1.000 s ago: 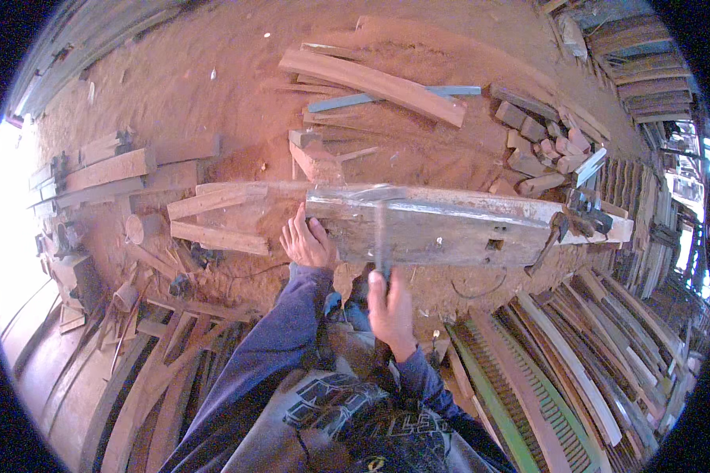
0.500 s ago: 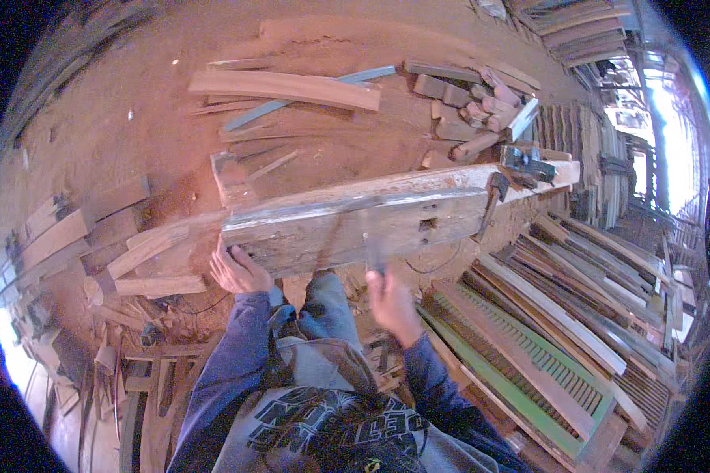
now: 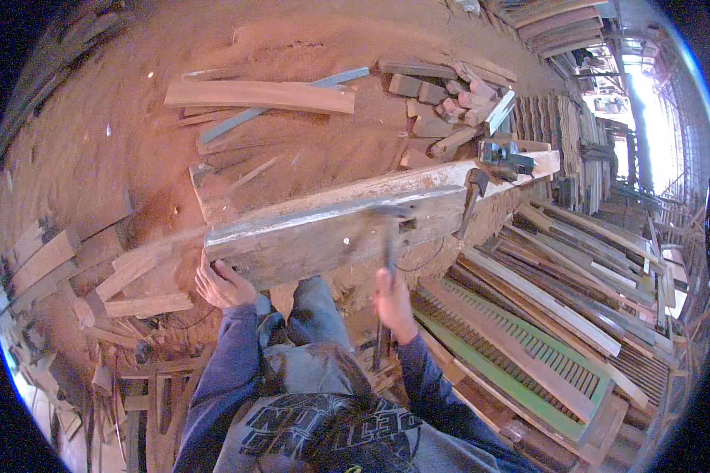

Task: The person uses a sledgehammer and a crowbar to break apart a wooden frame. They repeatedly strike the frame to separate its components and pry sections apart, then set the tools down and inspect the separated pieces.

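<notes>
Dark, long-handled hammer, clasped in the right hand, has shifted rightward along the grey wooden beam ahead, bringing work to its square hole; left hand, apart, holds its left end.

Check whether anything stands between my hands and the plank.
Nothing visible blocks the left hand, which touches the left end of the plank. Between the right hand and the plank is only the tool it grips.

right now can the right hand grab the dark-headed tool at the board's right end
Probably not: the right hand holds another tool, though the way to the dark-headed tool looks free.
</notes>
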### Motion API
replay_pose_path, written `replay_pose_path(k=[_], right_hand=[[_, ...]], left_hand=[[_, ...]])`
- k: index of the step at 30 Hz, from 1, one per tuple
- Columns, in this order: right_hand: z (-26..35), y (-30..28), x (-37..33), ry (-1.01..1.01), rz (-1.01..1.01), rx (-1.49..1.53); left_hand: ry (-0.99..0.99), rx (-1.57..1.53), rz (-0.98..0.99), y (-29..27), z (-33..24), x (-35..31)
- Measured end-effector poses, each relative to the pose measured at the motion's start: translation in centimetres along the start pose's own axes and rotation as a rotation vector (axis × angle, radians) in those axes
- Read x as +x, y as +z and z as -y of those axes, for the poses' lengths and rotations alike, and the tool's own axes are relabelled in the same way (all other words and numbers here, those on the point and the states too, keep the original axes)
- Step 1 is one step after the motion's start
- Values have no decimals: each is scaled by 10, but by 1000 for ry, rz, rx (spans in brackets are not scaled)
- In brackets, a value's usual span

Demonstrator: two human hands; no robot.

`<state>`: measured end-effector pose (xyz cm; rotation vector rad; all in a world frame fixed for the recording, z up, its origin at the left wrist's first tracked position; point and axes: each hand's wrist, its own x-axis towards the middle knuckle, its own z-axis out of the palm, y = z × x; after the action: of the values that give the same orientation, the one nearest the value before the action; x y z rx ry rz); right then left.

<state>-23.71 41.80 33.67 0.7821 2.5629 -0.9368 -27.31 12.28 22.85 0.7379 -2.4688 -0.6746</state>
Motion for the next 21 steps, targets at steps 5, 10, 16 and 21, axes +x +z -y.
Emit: replay_pose_path(k=[5, 10, 16, 21], right_hand=[[-3, -8, 1, -30, 121, -149], [-59, -85, 67, 17, -267, -259], [-41, -70, 63, 139, -144, -211], [-10, -15, 6, -182, 27, -66]], left_hand=[[-5, 39, 23, -2, -3, -1], [-33, 33, 54, -4, 1, -3], [-43, 57, 54, -2, 3, -4], [-52, 110, 100, 0, 7, -4]])
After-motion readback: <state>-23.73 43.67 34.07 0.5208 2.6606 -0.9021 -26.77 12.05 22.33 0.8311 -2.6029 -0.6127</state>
